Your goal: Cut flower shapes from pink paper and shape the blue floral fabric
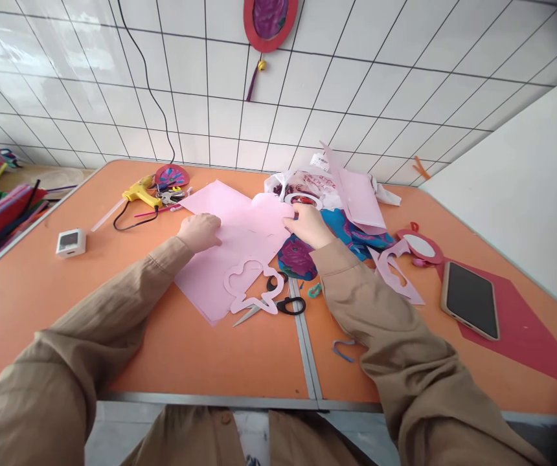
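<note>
A large pink paper sheet (232, 243) lies on the orange table (171, 349). My left hand (201, 231) rests on the sheet's left part with its fingers curled under. My right hand (307, 225) presses on the sheet's right edge, fingers bent; what they pinch, if anything, is hidden. A pink cut-out outline (252, 285) lies on the sheet's near end, partly over black-handled scissors (278, 304). Beneath my right wrist sits a blue piece with a pink flower (294, 259).
A yellow glue gun (140, 192) and a small round fan (171, 175) lie at the back left, a white timer (70, 241) at the left. A phone (470, 299) rests on red paper (526, 330) at the right. Pink scraps (395, 272) and a plastic bag (307, 184) crowd the back.
</note>
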